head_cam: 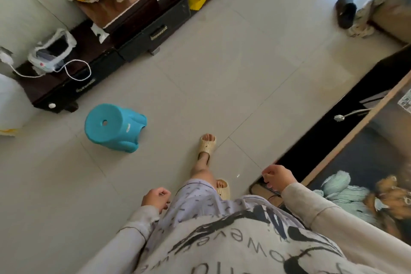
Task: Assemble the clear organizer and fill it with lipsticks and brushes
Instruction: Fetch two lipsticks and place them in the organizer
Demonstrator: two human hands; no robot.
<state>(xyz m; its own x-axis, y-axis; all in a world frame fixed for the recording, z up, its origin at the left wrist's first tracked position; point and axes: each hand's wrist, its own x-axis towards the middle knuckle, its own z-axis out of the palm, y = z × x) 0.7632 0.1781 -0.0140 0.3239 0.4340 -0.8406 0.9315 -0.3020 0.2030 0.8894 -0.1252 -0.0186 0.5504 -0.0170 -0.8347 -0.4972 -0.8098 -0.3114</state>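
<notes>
No clear organizer, lipstick or brush is in view. I am standing on a pale tiled floor and looking down at my legs and beige slippers. My left hand (155,199) hangs by my left thigh, fingers loosely curled, holding nothing. At my right side, my right hand (278,177) is a little raised, also loosely curled and empty, just in front of the corner of a dark glass-topped table (347,140).
A teal plastic stool (113,128) stands on the floor ahead to the left. A dark low cabinet (93,82) with bags, a charger cable and yellow bags runs along the far-left wall. Black slippers (344,10) lie at the far right near a sofa. Plush toys show under the table's glass.
</notes>
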